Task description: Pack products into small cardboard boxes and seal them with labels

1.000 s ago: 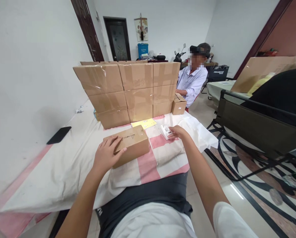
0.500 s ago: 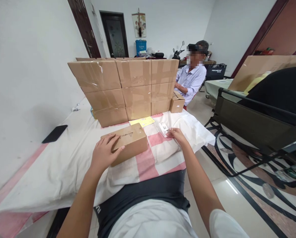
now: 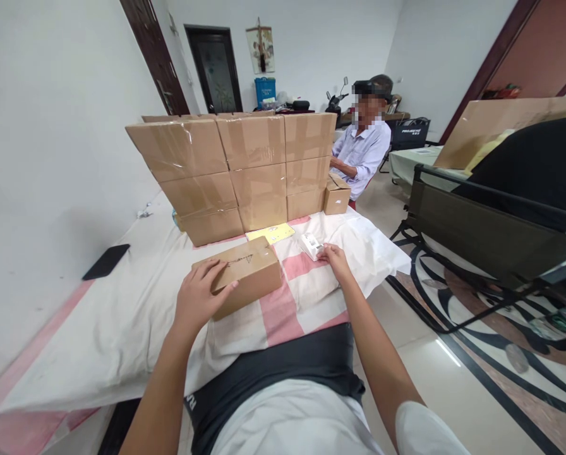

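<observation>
A small brown cardboard box [image 3: 245, 272] lies on the white and pink cloth of the table [image 3: 122, 316] in front of me. My left hand [image 3: 200, 300] rests flat on the box's near left end, fingers spread over its top. My right hand [image 3: 334, 258] reaches to a small white device [image 3: 310, 245] further right; its fingertips touch the device's near side, and the grip is hidden. A yellow sheet [image 3: 271, 233] lies just behind the box.
A wall of stacked taped cartons [image 3: 235, 170] stands across the table's back, with one small carton [image 3: 336, 197] at its right end. A seated person [image 3: 363, 151] is behind it. A black phone [image 3: 107, 261] lies far left. A dark folding frame [image 3: 482, 227] stands on the right.
My view has drifted slightly. My right hand has crept a little nearer the white device. My left hand stays on the box.
</observation>
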Action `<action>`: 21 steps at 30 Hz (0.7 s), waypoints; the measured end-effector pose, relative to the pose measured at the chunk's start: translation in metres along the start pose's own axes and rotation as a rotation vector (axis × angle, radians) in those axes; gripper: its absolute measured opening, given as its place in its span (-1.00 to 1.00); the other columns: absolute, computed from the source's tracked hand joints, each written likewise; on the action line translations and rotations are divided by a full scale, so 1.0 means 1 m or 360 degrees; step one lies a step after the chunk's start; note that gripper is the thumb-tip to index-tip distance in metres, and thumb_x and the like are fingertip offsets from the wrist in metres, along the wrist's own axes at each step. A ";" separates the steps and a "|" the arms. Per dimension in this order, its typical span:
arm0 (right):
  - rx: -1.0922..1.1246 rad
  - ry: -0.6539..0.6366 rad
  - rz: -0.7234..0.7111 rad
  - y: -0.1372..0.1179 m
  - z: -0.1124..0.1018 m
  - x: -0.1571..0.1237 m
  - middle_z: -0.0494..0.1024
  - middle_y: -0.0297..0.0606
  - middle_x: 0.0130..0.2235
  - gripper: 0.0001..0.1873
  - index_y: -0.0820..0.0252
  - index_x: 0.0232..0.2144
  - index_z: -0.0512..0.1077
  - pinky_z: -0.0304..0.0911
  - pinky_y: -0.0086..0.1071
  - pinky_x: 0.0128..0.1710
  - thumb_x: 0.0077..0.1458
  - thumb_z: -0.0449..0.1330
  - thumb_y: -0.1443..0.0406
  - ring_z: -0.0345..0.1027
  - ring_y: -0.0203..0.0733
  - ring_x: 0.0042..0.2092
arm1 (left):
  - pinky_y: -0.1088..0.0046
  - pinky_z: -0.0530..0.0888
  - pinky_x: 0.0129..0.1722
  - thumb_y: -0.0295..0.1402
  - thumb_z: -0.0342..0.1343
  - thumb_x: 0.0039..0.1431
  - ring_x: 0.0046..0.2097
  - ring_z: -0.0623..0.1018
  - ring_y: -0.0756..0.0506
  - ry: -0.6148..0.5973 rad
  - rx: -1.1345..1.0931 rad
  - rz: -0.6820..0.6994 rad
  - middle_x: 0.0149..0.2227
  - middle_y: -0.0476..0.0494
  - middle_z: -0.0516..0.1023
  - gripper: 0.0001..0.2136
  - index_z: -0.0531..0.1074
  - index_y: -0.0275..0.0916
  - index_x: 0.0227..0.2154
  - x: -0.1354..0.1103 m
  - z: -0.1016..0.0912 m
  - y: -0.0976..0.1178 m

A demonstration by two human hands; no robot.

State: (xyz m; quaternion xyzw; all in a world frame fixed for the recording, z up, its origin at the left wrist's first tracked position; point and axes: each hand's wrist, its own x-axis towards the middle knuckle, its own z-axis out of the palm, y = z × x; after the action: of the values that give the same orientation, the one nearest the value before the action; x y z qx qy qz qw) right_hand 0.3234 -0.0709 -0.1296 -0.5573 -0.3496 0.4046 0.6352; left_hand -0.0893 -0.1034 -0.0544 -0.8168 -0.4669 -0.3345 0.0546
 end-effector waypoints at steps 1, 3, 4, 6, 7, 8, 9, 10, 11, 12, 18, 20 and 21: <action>-0.0012 0.0015 0.0024 -0.002 0.000 0.000 0.52 -0.34 -0.51 -0.67 0.17 -0.46 0.38 0.43 -0.49 -0.33 0.19 0.29 0.09 0.46 -0.30 -0.42 | 0.04 0.42 0.21 0.10 0.06 0.30 0.20 0.49 -0.32 0.0002 0.0000 0.0000 0.16 -0.25 0.52 -0.50 0.47 -0.13 0.11 0.000 0.000 -0.001; -0.0054 0.0047 0.0101 -0.006 -0.001 0.001 0.44 -0.38 -0.59 -0.66 0.17 -0.50 0.34 0.31 -0.53 -0.53 0.22 0.26 0.13 0.34 -0.34 -0.55 | 0.03 0.42 0.22 0.10 0.06 0.30 0.20 0.48 -0.33 0.0001 -0.0001 -0.0006 0.16 -0.25 0.51 -0.50 0.46 -0.12 0.11 -0.001 0.001 -0.002; -0.0078 0.0060 0.0154 -0.008 -0.002 0.003 0.40 -0.39 -0.62 -0.65 0.16 -0.52 0.32 0.21 -0.53 -0.62 0.23 0.25 0.15 0.27 -0.36 -0.61 | 0.03 0.42 0.22 0.10 0.06 0.30 0.20 0.48 -0.32 -0.0004 -0.0003 -0.0011 0.17 -0.25 0.51 -0.50 0.46 -0.12 0.11 -0.001 0.002 -0.003; -0.0118 0.0078 0.0276 -0.012 -0.001 0.006 0.35 -0.40 -0.67 -0.66 0.17 -0.53 0.32 0.08 -0.51 -0.71 0.23 0.25 0.18 0.21 -0.36 -0.67 | 0.03 0.42 0.22 0.09 0.07 0.30 0.20 0.48 -0.32 -0.0016 -0.0007 -0.0019 0.17 -0.25 0.51 -0.51 0.46 -0.11 0.11 -0.001 0.003 -0.004; -0.0130 0.0084 0.0333 -0.014 0.000 0.008 0.35 -0.39 -0.67 -0.67 0.17 -0.52 0.32 0.07 -0.50 -0.73 0.22 0.26 0.19 0.24 -0.34 -0.67 | 0.03 0.42 0.23 0.09 0.08 0.30 0.21 0.48 -0.32 -0.0020 -0.0007 -0.0024 0.17 -0.25 0.51 -0.51 0.46 -0.11 0.11 -0.001 0.004 -0.005; -0.0136 0.0089 0.0381 -0.015 0.001 0.010 0.36 -0.37 -0.66 -0.69 0.18 -0.51 0.33 0.10 -0.50 -0.73 0.22 0.27 0.20 0.29 -0.31 -0.65 | 0.03 0.41 0.23 0.09 0.08 0.29 0.21 0.48 -0.32 -0.0022 -0.0007 -0.0029 0.18 -0.25 0.51 -0.51 0.46 -0.10 0.11 -0.002 0.004 -0.005; -0.0139 0.0097 0.0419 -0.016 0.003 0.011 0.37 -0.36 -0.65 -0.70 0.19 -0.50 0.34 0.14 -0.50 -0.73 0.21 0.29 0.21 0.35 -0.28 -0.63 | 0.03 0.41 0.23 0.09 0.08 0.29 0.21 0.48 -0.32 -0.0019 -0.0007 -0.0033 0.18 -0.25 0.51 -0.52 0.46 -0.10 0.11 -0.002 0.004 -0.004; -0.0138 0.0105 0.0447 -0.017 0.006 0.012 0.38 -0.36 -0.64 -0.71 0.19 -0.49 0.34 0.19 -0.50 -0.71 0.19 0.30 0.22 0.41 -0.25 -0.61 | 0.03 0.41 0.23 0.09 0.08 0.29 0.21 0.48 -0.32 -0.0013 -0.0009 -0.0037 0.18 -0.24 0.51 -0.52 0.46 -0.10 0.11 -0.001 0.003 -0.004; -0.0134 0.0114 0.0467 -0.017 0.008 0.012 0.38 -0.36 -0.64 -0.71 0.18 -0.48 0.34 0.23 -0.50 -0.70 0.18 0.32 0.23 0.44 -0.23 -0.59 | 0.03 0.42 0.23 0.10 0.07 0.29 0.21 0.48 -0.32 -0.0005 -0.0011 -0.0038 0.18 -0.24 0.51 -0.51 0.47 -0.10 0.10 -0.001 0.003 -0.003; -0.0128 0.0122 0.0479 -0.017 0.010 0.012 0.39 -0.36 -0.63 -0.71 0.18 -0.48 0.33 0.28 -0.50 -0.68 0.17 0.33 0.25 0.46 -0.22 -0.57 | 0.03 0.42 0.22 0.11 0.07 0.29 0.20 0.49 -0.32 0.0003 -0.0017 -0.0036 0.17 -0.24 0.51 -0.51 0.47 -0.10 0.10 -0.001 0.003 -0.002; -0.0065 0.0092 0.0477 -0.017 0.010 0.003 0.46 -0.29 -0.59 -0.68 0.20 -0.53 0.33 0.41 -0.54 -0.58 0.21 0.32 0.29 0.45 -0.30 -0.55 | 0.01 0.46 0.17 0.15 0.04 0.29 0.14 0.53 -0.34 0.0056 -0.0032 -0.0010 0.13 -0.26 0.53 -0.48 0.48 -0.14 0.06 0.000 0.003 -0.002; -0.0035 0.0042 0.0476 -0.020 0.007 0.001 0.49 -0.26 -0.57 -0.69 0.22 -0.53 0.37 0.45 -0.53 -0.53 0.23 0.31 0.29 0.48 -0.29 -0.51 | 0.01 0.45 0.18 0.15 0.05 0.29 0.14 0.53 -0.34 0.0066 -0.0030 0.0005 0.13 -0.26 0.53 -0.48 0.48 -0.14 0.06 0.000 0.005 -0.004; -0.0020 0.0016 0.0477 -0.021 0.005 0.000 0.50 -0.25 -0.56 -0.71 0.24 -0.52 0.40 0.47 -0.53 -0.51 0.23 0.31 0.30 0.49 -0.28 -0.50 | 0.02 0.46 0.18 0.15 0.05 0.29 0.14 0.53 -0.34 0.0067 -0.0033 0.0012 0.13 -0.27 0.53 -0.48 0.48 -0.14 0.06 0.000 0.005 -0.004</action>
State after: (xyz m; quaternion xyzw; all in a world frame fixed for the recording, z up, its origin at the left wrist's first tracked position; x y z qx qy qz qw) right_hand 0.3216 -0.0698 -0.1078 -0.6092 -0.2617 0.4900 0.5660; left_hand -0.0900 -0.0991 -0.0593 -0.8118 -0.4590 -0.3563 0.0571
